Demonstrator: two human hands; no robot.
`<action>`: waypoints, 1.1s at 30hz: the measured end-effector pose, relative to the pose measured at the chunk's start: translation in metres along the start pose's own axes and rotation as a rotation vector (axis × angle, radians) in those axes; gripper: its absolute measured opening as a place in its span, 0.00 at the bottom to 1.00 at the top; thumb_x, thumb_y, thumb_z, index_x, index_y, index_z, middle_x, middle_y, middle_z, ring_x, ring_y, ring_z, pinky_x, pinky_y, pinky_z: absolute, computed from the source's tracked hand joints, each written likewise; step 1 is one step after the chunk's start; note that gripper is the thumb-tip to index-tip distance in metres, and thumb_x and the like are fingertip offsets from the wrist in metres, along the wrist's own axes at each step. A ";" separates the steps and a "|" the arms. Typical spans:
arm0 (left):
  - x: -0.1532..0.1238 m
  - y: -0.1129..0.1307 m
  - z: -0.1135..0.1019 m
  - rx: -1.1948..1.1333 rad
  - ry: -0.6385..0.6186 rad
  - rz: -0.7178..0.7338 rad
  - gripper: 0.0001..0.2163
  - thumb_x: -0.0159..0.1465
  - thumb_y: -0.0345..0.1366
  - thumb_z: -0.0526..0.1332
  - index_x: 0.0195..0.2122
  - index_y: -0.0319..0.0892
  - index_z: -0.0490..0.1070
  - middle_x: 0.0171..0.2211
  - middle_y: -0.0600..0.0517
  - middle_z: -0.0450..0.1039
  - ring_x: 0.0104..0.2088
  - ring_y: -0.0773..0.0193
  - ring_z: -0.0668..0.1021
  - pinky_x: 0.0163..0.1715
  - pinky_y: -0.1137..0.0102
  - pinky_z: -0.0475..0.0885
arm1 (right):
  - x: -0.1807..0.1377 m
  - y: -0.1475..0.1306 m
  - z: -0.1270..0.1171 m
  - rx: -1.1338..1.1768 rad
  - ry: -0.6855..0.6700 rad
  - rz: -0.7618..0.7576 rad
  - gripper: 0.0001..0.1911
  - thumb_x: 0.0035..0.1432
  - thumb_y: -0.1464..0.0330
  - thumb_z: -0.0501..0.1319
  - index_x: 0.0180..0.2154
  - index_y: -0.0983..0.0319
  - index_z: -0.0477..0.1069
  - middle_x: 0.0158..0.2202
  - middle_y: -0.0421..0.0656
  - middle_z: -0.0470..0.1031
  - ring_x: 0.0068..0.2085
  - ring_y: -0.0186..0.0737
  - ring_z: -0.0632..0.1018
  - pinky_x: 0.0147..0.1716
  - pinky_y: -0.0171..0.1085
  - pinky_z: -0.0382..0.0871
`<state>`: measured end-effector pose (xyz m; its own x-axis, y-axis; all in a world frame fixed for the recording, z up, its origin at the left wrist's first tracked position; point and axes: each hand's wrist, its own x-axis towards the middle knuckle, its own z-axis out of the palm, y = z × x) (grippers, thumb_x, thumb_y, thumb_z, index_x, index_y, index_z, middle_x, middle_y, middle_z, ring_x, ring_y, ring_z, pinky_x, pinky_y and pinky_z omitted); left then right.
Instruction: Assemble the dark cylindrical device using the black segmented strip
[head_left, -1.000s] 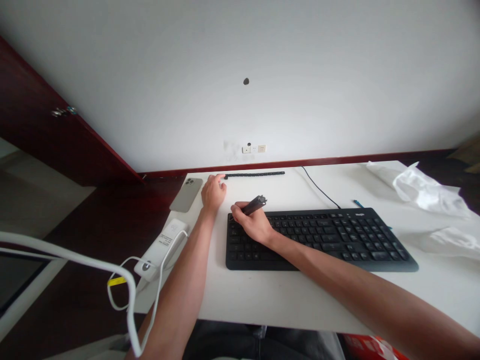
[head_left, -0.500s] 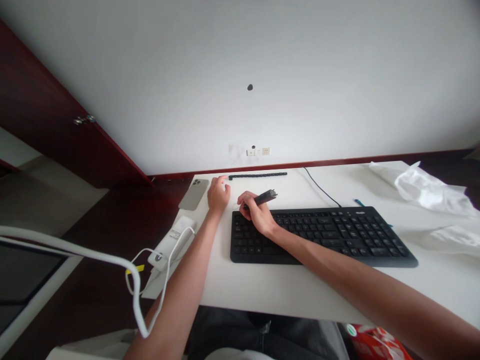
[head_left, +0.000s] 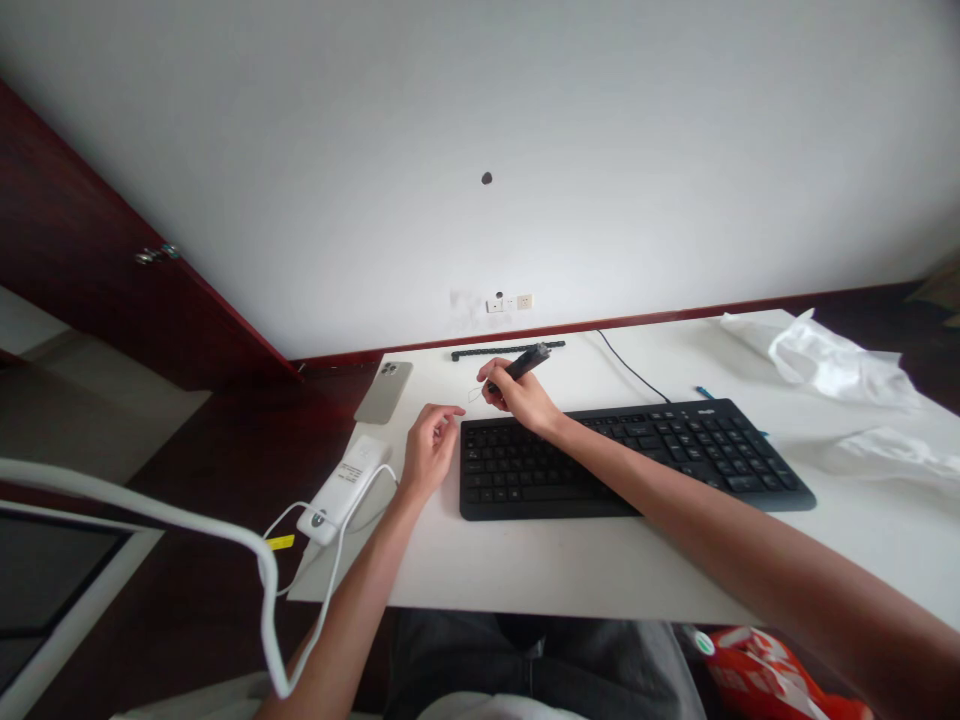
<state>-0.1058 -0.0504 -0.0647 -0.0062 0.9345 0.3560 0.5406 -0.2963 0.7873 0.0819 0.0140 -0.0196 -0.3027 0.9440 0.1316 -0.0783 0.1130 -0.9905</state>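
My right hand is closed round a thick black keycap puller, above the keyboard's upper left part. A thin wire loop sticks out from its lower end, left of my fingers. My left hand is beside the keyboard's left edge, its index finger stretched toward the top left corner and the other fingers loosely curled; nothing shows in it. The black keyboard lies flat on the white table, partly covered by my right forearm. Behind it, a long row of small black pieces like keycaps runs along the table's back.
A phone lies at the table's left side, behind a white power strip with a white cable. The keyboard's cable runs to the back edge. A blue stick and white plastic wrapping are on the right.
My left hand has moved from the left end of the row of black pieces back toward me, beside the keyboard. My right hand with the keycap puller has lifted slightly. The view has shifted a little.
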 end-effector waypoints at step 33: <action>-0.001 0.006 -0.001 -0.009 -0.266 -0.049 0.12 0.66 0.34 0.56 0.38 0.40 0.80 0.30 0.52 0.78 0.24 0.68 0.67 0.26 0.71 0.59 | -0.004 0.015 -0.015 -0.511 -0.339 -0.247 0.13 0.63 0.67 0.54 0.25 0.61 0.63 0.23 0.36 0.65 0.28 0.34 0.66 0.31 0.34 0.58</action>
<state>-0.1035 -0.0538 -0.0595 0.1904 0.9663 0.1735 0.5373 -0.2504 0.8054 0.0957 0.0169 -0.0354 -0.6228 0.7307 0.2796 0.2518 0.5255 -0.8127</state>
